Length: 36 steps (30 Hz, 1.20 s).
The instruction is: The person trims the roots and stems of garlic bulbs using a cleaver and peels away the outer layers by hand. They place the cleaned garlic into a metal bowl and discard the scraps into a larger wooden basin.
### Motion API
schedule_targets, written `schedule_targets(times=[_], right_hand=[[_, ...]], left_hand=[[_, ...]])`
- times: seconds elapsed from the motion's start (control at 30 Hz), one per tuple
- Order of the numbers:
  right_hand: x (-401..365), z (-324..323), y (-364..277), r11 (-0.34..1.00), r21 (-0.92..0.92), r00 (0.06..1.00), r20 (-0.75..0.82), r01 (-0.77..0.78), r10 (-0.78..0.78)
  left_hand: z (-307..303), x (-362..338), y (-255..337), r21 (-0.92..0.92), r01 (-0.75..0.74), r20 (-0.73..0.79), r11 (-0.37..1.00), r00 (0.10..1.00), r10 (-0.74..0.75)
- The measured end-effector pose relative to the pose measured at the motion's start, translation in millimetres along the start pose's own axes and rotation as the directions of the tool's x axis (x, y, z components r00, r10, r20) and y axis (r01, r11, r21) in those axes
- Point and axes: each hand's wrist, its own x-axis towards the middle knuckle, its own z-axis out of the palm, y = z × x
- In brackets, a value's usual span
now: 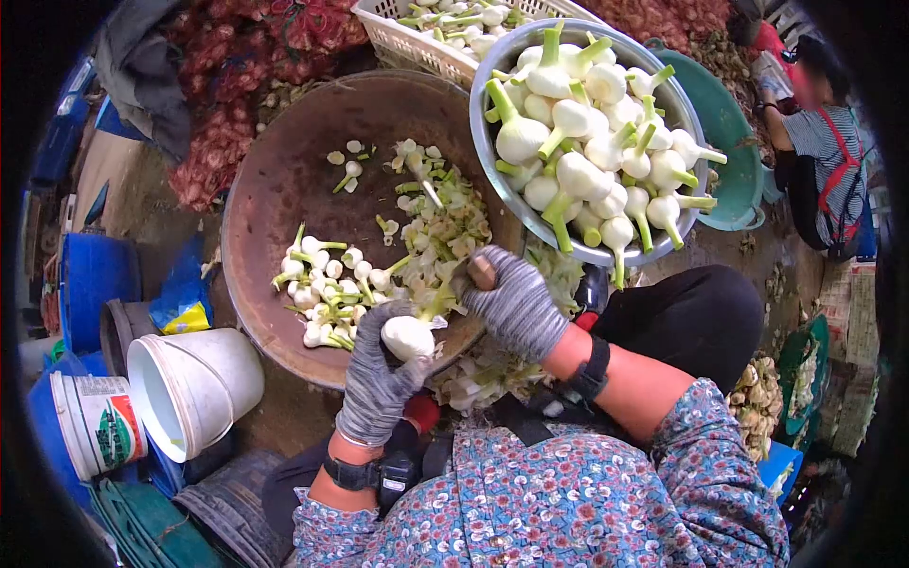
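My left hand (374,383), in a grey knit glove, is closed around a peeled white garlic bulb (409,338) over the near rim of a wide brown basin (312,142). Just right of it, my gloved right hand (511,298) has its fingers curled in and its bare thumb tip showing. Whatever it grips is hidden, close to the bulb's leafy stem. Inside the basin lie a pile of small trimmed garlic bulbs (327,289) and a heap of peeled skins (450,222). A metal bowl (483,123) heaped with cleaned garlic bulbs (587,175) stands at the basin's right.
A white plastic crate (398,38) of garlic sits behind the basin, beside red net sacks (218,142). White buckets (194,388) and a blue bin (95,284) stand at left. A green tub (724,142) is behind the bowl. Another person (828,170) sits at upper right.
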Motion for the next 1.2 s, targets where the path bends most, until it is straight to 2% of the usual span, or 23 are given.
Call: schedule_targets(times=[0.03,0.13,0.27,0.33,0.4,0.43,0.53,0.63,0.73,0.77,0.87,0.9,1.0,1.03,1.1,1.2], right_hand=[[6.3,0.7,17.9,0.996,-0.095,0.997,-0.071,0.003,-0.010],[10.8,-1.9,30.7,1.000,-0.024,0.997,-0.083,-0.010,0.008],[-10.1,-11.4,-9.8,0.948,-0.014,0.947,0.047,0.317,-0.316],[-14.3,-10.3,-16.1,0.908,-0.100,0.912,0.111,0.406,-0.396],[-16.5,-8.2,-16.6,0.867,-0.192,0.884,0.186,0.460,-0.428],[-18.2,-5.4,-14.0,0.862,-0.210,0.886,0.168,0.461,-0.432],[-21.6,-7.2,-16.3,0.855,-0.237,0.887,0.149,0.461,-0.437],[-21.9,-5.1,-15.2,0.895,-0.256,0.928,0.166,0.366,-0.332],[-21.5,-7.6,-27.0,0.989,-0.134,0.982,0.186,0.062,-0.037],[-16.7,-4.1,-19.3,0.997,-0.028,0.982,0.177,0.074,-0.068],[-14.1,-2.9,-9.0,0.984,0.113,0.976,0.188,-0.135,0.112],[-16.0,-4.1,-2.1,0.955,0.263,0.967,0.244,-0.141,0.076],[-17.6,-11.3,-7.6,0.965,0.259,0.941,0.336,-0.051,-0.041],[-17.6,-15.2,-12.0,0.982,0.186,0.929,0.368,-0.041,-0.031],[-17.3,-11.9,-5.3,0.989,0.144,0.936,0.340,0.042,-0.089],[-19.3,-10.4,-2.4,0.985,0.106,0.952,0.259,0.138,-0.162]], left_hand=[[-1.6,0.9,-1.3,-0.123,-0.017,0.015,0.992,1.000,0.019],[-1.7,5.2,3.2,-0.388,0.096,0.072,0.917,0.995,-0.074],[-6.4,10.4,-11.9,-0.179,0.020,0.017,0.984,1.000,-0.017],[-6.2,8.9,-3.9,0.143,-0.071,0.032,0.987,0.997,0.067],[-9.8,11.6,-4.3,0.454,-0.137,0.105,0.880,0.989,0.100],[-8.6,9.8,-2.2,0.374,-0.098,0.106,0.922,0.992,0.062],[-6.6,10.2,2.5,0.362,-0.098,0.144,0.927,0.988,0.048],[-4.7,8.0,-0.8,0.257,-0.113,0.146,0.960,0.986,0.077],[6.1,4.6,-8.8,-0.027,0.011,0.114,1.000,0.993,-0.008],[6.8,4.1,-9.4,-0.118,0.019,0.139,0.993,0.990,-0.003],[9.7,3.8,-5.0,-0.212,0.079,0.130,0.974,0.990,-0.052],[8.8,4.1,-3.8,-0.304,0.108,0.145,0.946,0.987,-0.066],[1.8,6.3,-1.2,-0.165,0.101,0.164,0.981,0.984,-0.073],[2.0,6.6,-3.0,-0.119,0.079,0.169,0.990,0.984,-0.058],[3.3,7.1,-8.3,-0.027,0.035,0.185,0.999,0.982,-0.029],[3.9,6.2,-1.9,-0.205,0.088,0.262,0.975,0.964,-0.032]])
